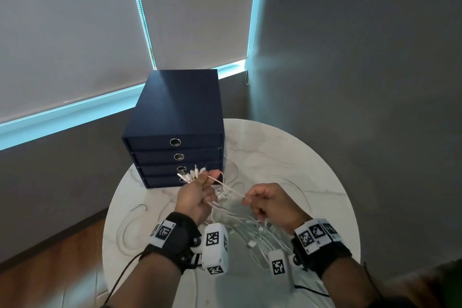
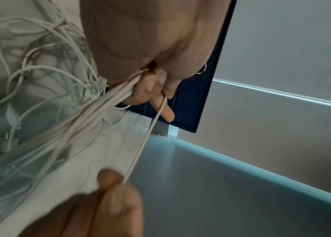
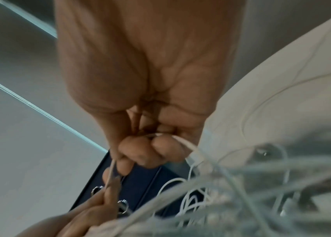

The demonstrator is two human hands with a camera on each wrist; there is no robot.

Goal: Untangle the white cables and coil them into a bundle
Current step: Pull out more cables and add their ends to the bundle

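Head view: over a round marble table [image 1: 312,157], the left hand [image 1: 197,195] is closed around a bunch of white cables [image 1: 252,230], their plug ends [image 1: 191,174] fanning out above the fist toward 11 o'clock. One single strand [image 1: 230,189] runs taut from that fist toward 4 o'clock, where the right hand [image 1: 271,202] pinches it between thumb and forefinger, the other fingers curled. The rest of the cables hang and pool on the table between and below the wrists, at 6 o'clock from the hands. A dark blue drawer box [image 1: 175,130] stands just behind, at 12 o'clock.

The cables look light, thin and limp, smooth enough to slide through a pinch; they should bear a steady pull, though a hard tug would likely tighten any knot. The best holds, on this evidence, are near the plugs, gathered together, and on one strand at a time.

Left wrist view: the fingers [image 2: 150,89] wrap the bunch, which leaves the palm toward 8 o'clock and spills into loose loops at 9 to 10 o'clock. The single strand crosses the forefinger and drops toward 6 o'clock to the other hand's fingertips [image 2: 109,178].

Right wrist view: the thumb and forefinger [image 3: 120,165] close on the strand at 7 o'clock; a second cable appears to pass under the curled fingers toward 4 o'clock, though blur leaves that uncertain. The tangle lies at 4 to 5 o'clock.
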